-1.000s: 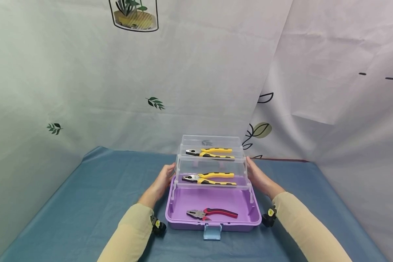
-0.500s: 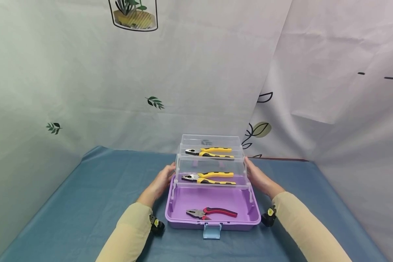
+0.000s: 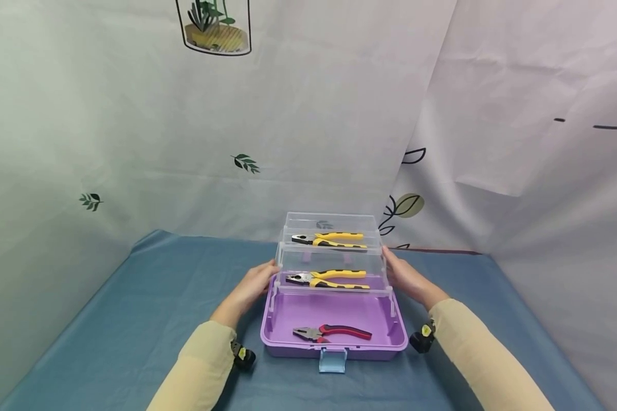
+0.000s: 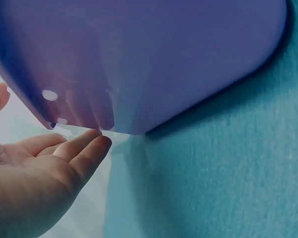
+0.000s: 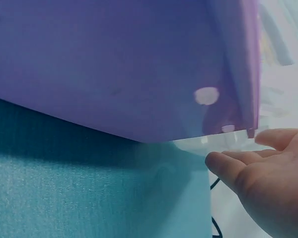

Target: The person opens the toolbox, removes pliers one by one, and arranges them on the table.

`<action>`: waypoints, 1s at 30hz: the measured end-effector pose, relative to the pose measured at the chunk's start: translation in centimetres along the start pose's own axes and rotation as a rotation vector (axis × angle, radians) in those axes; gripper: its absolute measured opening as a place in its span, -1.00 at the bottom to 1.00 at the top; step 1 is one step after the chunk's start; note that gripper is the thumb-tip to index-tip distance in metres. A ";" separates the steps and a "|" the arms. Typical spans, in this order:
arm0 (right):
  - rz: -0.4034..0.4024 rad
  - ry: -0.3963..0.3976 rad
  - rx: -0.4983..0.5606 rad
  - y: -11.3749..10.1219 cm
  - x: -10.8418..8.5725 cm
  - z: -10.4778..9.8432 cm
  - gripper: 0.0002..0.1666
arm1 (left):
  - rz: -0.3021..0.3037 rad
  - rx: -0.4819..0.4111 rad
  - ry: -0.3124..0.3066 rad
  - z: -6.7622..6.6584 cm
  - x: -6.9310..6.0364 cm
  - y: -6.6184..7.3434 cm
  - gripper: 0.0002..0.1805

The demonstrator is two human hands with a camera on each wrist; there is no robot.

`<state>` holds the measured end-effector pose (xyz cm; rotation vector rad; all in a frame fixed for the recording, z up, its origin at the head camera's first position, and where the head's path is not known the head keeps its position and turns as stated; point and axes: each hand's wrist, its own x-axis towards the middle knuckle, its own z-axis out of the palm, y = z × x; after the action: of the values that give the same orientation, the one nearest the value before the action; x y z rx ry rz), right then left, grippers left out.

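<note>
A purple toolbox (image 3: pixel 308 308) stands with its lid up and two clear trays raised in tiers. The upper tray (image 3: pixel 329 220) and lower tray (image 3: pixel 293 260) each bear yellow-and-black pliers: the upper pliers (image 3: pixel 339 235) and the lower pliers (image 3: pixel 341 274). Red-handled pliers (image 3: pixel 344 330) lie on the box's floor. My left hand (image 3: pixel 251 286) is at the box's rear left side, fingers extended in the left wrist view. My right hand (image 3: pixel 408 281) is at the rear right side, fingers mostly straight near the corner. Some fingertips are hidden behind the box; contact is unclear.
A blue cloth (image 3: pixel 133 319) covers the table. Pale printed curtains (image 3: pixel 313 114) hang behind and on both sides. A light-blue latch (image 3: pixel 332 361) hangs from the toolbox's front. Black wrist cameras sit at both sleeves.
My left hand and forearm have shifted slightly left. The right hand has drifted a little toward the lid. The trays and pliers keep their places, and the head view has tilted slightly.
</note>
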<state>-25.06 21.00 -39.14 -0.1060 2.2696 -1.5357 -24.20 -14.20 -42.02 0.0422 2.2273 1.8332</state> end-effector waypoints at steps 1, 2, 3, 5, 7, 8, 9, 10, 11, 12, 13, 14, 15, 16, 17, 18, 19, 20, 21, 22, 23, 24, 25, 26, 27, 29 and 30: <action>-0.003 -0.004 -0.013 0.0 0.0 0.0 0.00 | -0.008 0.005 0.007 0.0 -0.1 0.0 -0.27; -0.002 -0.003 -0.011 -0.1 -0.1 0.0 0.02 | -0.011 0.013 0.013 0.0 -0.2 0.0 -0.27; -0.002 -0.004 -0.015 -0.1 -0.1 0.0 0.04 | -0.010 0.018 0.016 0.0 -0.3 0.0 -0.28; 0.000 0.001 -0.014 -0.2 -0.2 0.0 0.06 | -0.012 0.019 0.018 0.1 -0.6 0.1 -0.28; -0.002 0.002 -0.014 -0.2 -0.4 0.0 0.04 | -0.016 0.016 0.018 0.1 -0.8 0.2 -0.28; -0.004 0.003 -0.015 -0.3 -0.4 -0.1 0.03 | -0.017 0.017 0.018 0.1 -0.9 0.2 -0.29; -0.003 0.007 -0.016 -0.3 -0.5 -0.1 0.00 | -0.016 0.019 0.015 0.0 -1.0 0.3 -0.29; -0.001 0.011 -0.018 -0.3 -0.6 -0.1 -0.04 | -0.015 0.023 0.012 0.0 -1.1 0.3 -0.28; -0.001 0.015 -0.020 -0.4 -0.7 -0.1 -0.07 | -0.014 0.028 0.013 0.0 -1.1 0.4 -0.29; -0.001 0.017 -0.024 -0.4 -0.8 -0.1 -0.10 | -0.015 0.030 0.014 0.0 -1.2 0.4 -0.29; -0.004 0.019 -0.028 -0.5 -0.9 -0.1 -0.12 | -0.014 0.036 0.015 -0.1 -1.3 0.5 -0.29; -0.006 0.021 -0.029 -0.5 -1.0 -0.2 -0.14 | -0.015 0.042 0.017 -0.1 -1.3 0.5 -0.29; -0.001 0.028 -0.022 -0.6 -1.1 -0.2 -0.15 | -0.009 0.055 0.016 -0.1 -1.4 0.6 -0.29; -0.004 0.029 -0.023 -0.6 -1.1 -0.2 -0.15 | -0.013 0.064 0.018 -0.2 -1.4 0.5 -0.30; -0.011 0.026 -0.022 -0.6 -1.2 -0.2 -0.15 | -0.018 0.069 0.020 -0.2 -1.4 0.5 -0.31; -0.018 0.022 -0.021 -0.6 -1.2 -0.3 -0.15 | -0.021 0.078 0.019 -0.3 -1.4 0.5 -0.32; -0.021 0.024 -0.019 -0.6 -1.3 -0.3 -0.16 | -0.019 0.089 0.018 -0.4 -1.5 0.4 -0.34; -0.023 0.026 -0.015 -0.6 -1.3 -0.3 -0.17 | -0.016 0.095 0.015 -0.4 -1.5 0.4 -0.36; -0.028 0.026 -0.014 -0.6 -1.4 -0.3 -0.17 | -0.011 0.103 0.012 -0.5 -1.5 0.4 -0.38; -0.034 0.024 -0.015 -0.7 -1.5 -0.3 -0.18 | -0.009 0.104 0.014 -0.6 -1.6 0.4 -0.40; -0.037 0.024 -0.014 -0.7 -1.6 -0.3 -0.17 | -0.003 0.113 0.012 -0.6 -1.7 0.5 -0.41; -0.036 0.026 -0.014 -0.8 -1.7 -0.4 -0.17 | 0.003 0.122 0.009 -0.7 -1.8 0.5 -0.43; -0.034 0.028 -0.015 -0.8 -1.8 -0.4 -0.16 | 0.006 0.127 0.009 -0.7 -1.9 0.6 -0.44; -0.034 0.025 -0.018 -0.8 -1.8 -0.4 -0.15 | 0.007 0.133 0.009 -0.8 -2.0 0.8 -0.45; -0.034 0.025 -0.020 -0.8 -1.9 -0.5 -0.14 | 0.006 0.138 0.005 -0.8 -2.2 0.9 -0.45; -0.031 0.024 -0.026 -0.8 -2.0 -0.6 -0.13 | 0.001 0.148 -0.009 -1.0 -2.4 1.0 -0.44; -0.032 0.024 -0.027 -0.8 -2.1 -0.6 -0.13 | 0.001 0.149 -0.015 -1.0 -2.5 1.1 -0.43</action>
<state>-23.51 21.82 -37.65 -0.1331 2.3180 -1.5309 -22.15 -15.43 -40.38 0.0845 2.3489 1.6583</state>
